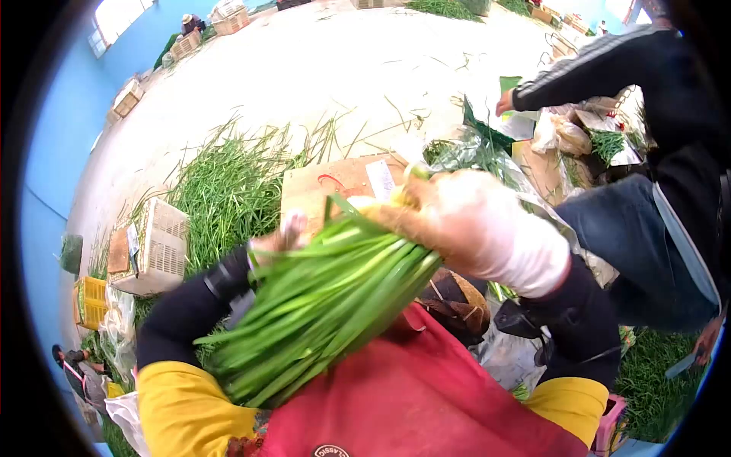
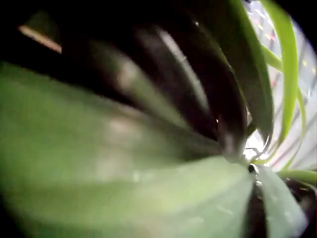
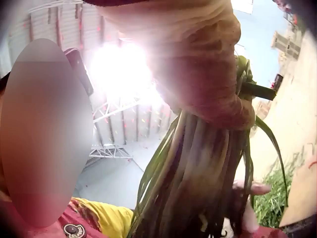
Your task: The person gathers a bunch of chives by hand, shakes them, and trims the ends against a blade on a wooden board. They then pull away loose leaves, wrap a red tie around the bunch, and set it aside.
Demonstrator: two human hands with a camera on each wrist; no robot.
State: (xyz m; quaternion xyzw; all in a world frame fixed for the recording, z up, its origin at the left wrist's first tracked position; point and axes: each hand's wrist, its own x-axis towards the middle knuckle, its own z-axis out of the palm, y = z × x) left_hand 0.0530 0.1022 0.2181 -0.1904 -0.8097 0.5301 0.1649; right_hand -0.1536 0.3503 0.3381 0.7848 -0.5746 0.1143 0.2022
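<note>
Green bunch seems light, floppy, bruisable, best held near its stem end, where right hand grips; left hand, hold unclear.

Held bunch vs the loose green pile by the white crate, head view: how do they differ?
Support: the held bunch is up in the right hand's grip; the loose pile lies on the pale floor.
Order: the held bunch's blades run roughly one way; the loose pile's cross in many directions.
Outline: the held bunch is gathered at the grip; the loose pile sprawls.
Shared: both are long, thin green blades.
</note>
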